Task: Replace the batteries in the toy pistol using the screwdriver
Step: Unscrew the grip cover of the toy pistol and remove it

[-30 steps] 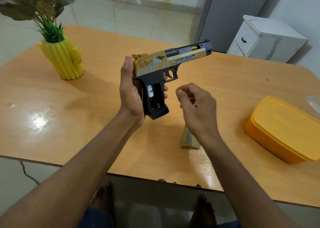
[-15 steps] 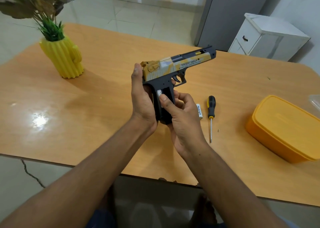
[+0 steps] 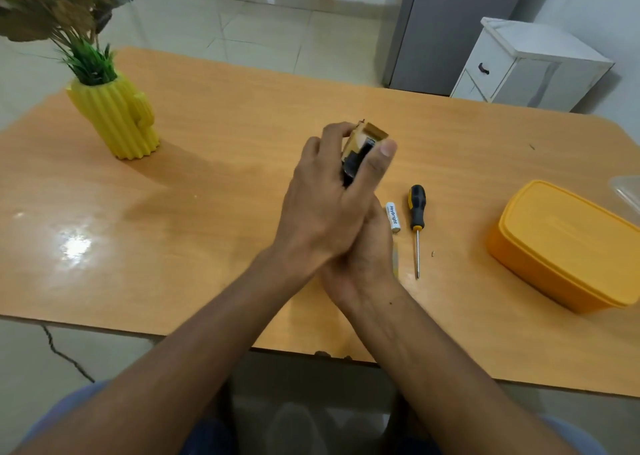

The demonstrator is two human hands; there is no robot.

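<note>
My left hand (image 3: 322, 208) wraps the toy pistol (image 3: 362, 146) above the counter (image 3: 225, 163), my right hand (image 3: 363, 264) cups it underneath, grip unclear, while one battery (image 3: 393, 217) and the screwdriver (image 3: 416, 219) lie idle, so I judge refitting unfinished.

From my feed I count two hands, the left hand (image 3: 322, 208) and the right hand (image 3: 363, 257), and between them one toy pistol (image 3: 360, 149). On the one wooden table (image 3: 242, 115) I see one loose battery (image 3: 393, 217), one screwdriver (image 3: 416, 219), one tan cover piece (image 3: 395, 262) mostly hidden behind the right hand, one yellow cactus-shaped vase (image 3: 117, 118) and one orange lidded box (image 3: 568, 243). Beyond the table stands one white cabinet (image 3: 533, 66).
</note>
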